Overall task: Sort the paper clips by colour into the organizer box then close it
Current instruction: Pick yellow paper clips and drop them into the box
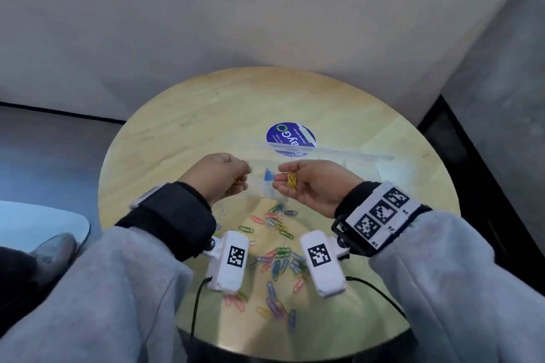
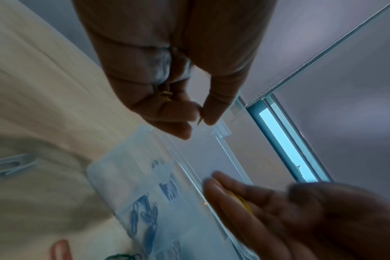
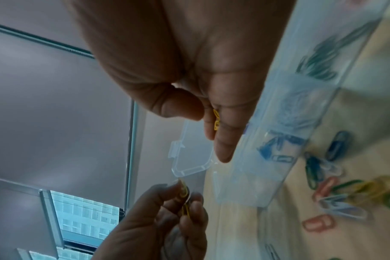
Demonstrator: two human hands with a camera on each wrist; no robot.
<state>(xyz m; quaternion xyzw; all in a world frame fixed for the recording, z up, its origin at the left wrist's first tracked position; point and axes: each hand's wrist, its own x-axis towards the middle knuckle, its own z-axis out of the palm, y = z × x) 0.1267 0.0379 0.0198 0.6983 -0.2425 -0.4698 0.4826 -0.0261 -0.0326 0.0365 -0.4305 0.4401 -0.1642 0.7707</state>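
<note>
The clear organizer box (image 1: 298, 168) lies open on the round table, its lid (image 3: 189, 158) raised behind it. Blue clips (image 1: 267, 175) fill one compartment and green clips (image 3: 318, 58) another. My left hand (image 1: 224, 177) hovers at the box's left end. It pinches a yellow clip (image 2: 199, 120) between thumb and finger, with more yellow clips (image 2: 165, 95) tucked in the palm. My right hand (image 1: 298, 183) faces it palm up over the box. A bunch of yellow clips (image 1: 292, 180) lies on its fingers, thumb (image 3: 178, 105) bent over them.
Several loose clips (image 1: 280, 244) in pink, green, blue, purple and yellow lie scattered on the wooden table (image 1: 206, 115) between my forearms. A round blue sticker (image 1: 290, 135) sits behind the box. A wall stands close behind the table.
</note>
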